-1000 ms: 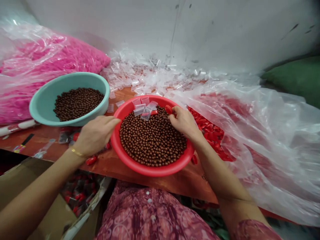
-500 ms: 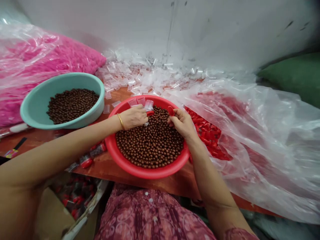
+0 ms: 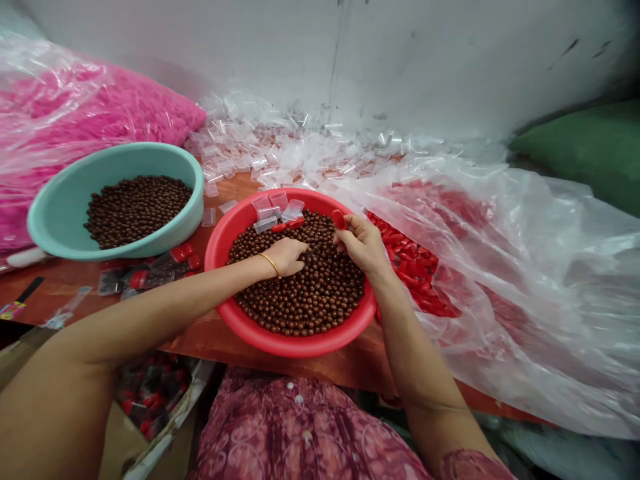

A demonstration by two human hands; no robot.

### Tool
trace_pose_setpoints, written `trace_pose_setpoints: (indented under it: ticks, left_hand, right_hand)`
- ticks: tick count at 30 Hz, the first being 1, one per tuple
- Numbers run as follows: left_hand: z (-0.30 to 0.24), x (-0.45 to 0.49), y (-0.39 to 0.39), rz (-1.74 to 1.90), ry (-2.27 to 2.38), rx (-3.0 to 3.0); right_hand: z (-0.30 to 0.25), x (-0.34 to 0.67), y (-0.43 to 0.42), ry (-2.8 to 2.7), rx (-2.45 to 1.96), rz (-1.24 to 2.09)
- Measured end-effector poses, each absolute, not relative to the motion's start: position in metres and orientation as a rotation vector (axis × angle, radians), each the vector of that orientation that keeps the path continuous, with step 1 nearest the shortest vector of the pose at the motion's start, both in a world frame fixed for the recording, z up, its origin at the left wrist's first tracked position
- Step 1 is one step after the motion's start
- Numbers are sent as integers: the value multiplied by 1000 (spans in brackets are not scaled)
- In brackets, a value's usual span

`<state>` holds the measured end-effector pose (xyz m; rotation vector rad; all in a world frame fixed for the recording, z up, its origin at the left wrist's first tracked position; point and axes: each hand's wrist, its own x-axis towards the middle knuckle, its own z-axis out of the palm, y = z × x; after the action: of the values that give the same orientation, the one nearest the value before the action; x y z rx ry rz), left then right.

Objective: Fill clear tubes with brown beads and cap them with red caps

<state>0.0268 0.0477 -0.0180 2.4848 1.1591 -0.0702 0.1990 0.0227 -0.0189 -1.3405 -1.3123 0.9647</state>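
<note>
A red bowl full of small brown balls sits on the wooden table in front of me. My left hand lies among the balls in the bowl's middle, fingers curled down into them. My right hand rests at the bowl's far right rim and pinches a small red cap. A few clear little containers lie on the balls at the far rim, with red caps beside them.
A teal bowl of brown balls stands at the left. A pink bag lies behind it. Clear containers are heaped by the wall. A plastic bag of red caps spreads right. A cardboard box sits below the table edge.
My left hand moved from the table left of the red bowl to the clear containers at the far rim, then back down into the balls. The right hand stayed put.
</note>
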Motion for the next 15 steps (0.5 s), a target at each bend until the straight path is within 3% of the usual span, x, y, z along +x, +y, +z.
trace_pose_setpoints:
  ticks: [5, 15]
  left_hand:
    - [-20, 13, 48, 445, 938, 1777]
    - [-8, 11, 14, 709, 927, 1206]
  right_hand:
    - [-15, 197, 20, -1249, -1344, 1004]
    - [0, 187, 1, -1251, -1292, 1102]
